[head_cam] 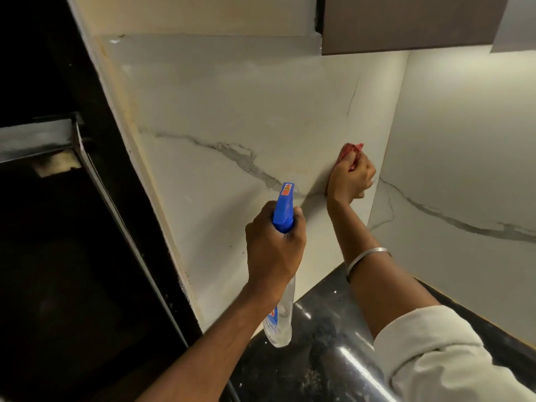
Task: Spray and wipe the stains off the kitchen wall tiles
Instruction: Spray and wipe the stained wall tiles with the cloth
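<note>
Right of centre, the right hand (351, 181) clutches a crumpled red cloth (352, 149) against the white grey-veined wall tile (232, 111) — better to press firmly, in overlapping strokes. Mid-frame, the left hand (272, 248) grips the blue-capped clear spray bottle (285, 210) (nozzle toward the tile).

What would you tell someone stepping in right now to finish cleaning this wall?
Left hand grips the spray bottle by its neck, blue nozzle aimed at the wall tile.
Right hand presses the red cloth on the tile near the corner, above the black countertop.
Done: wiping is under way; how much was sprayed I cannot tell.
Left: the yellowish marks along the tile's left edge are still there; spray and wipe them.
</note>
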